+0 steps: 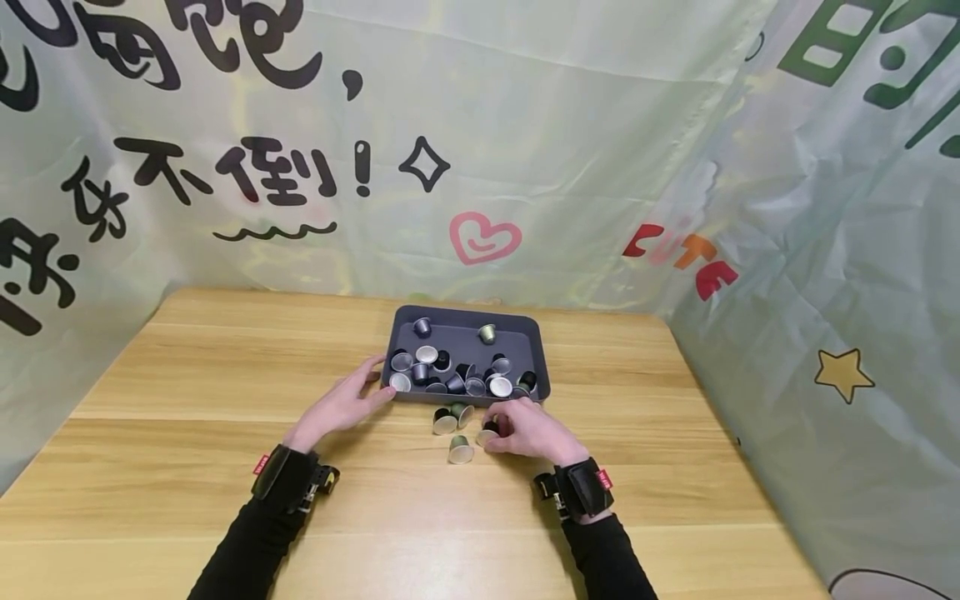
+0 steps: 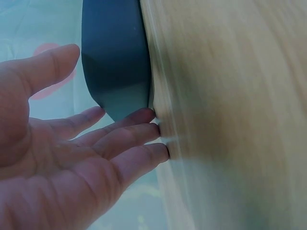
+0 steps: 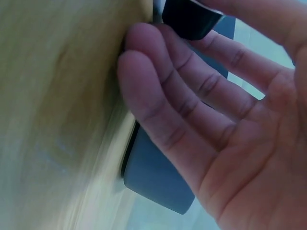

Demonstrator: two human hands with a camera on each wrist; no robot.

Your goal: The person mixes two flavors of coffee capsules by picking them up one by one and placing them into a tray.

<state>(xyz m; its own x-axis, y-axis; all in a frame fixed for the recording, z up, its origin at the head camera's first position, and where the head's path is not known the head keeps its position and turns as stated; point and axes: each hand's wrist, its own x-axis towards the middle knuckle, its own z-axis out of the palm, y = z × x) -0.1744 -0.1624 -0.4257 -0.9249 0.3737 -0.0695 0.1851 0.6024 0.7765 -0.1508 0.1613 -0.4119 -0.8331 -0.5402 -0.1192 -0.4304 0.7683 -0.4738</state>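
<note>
A dark grey tray [image 1: 468, 316] holds several coffee capsules, some black, some purple, with silver or white lids. My left hand [image 1: 341, 408] is at the tray's front left corner, fingers beside its left wall and thumb by the front edge. In the left wrist view the fingers [image 2: 129, 136] look loosely extended near the tray wall [image 2: 115, 52]. With my right hand [image 1: 528, 429] I pinch a black coffee capsule [image 1: 488, 431] just in front of the tray. That black capsule [image 3: 189, 19] shows between thumb and fingertips in the right wrist view.
On the table before the tray lie a green capsule [image 1: 462, 414], a black one with a pale lid [image 1: 444, 422] and another green one [image 1: 460, 451]. The wooden table [image 1: 225, 400] backs onto a printed cloth [image 1: 570, 167], with more cloth at the right.
</note>
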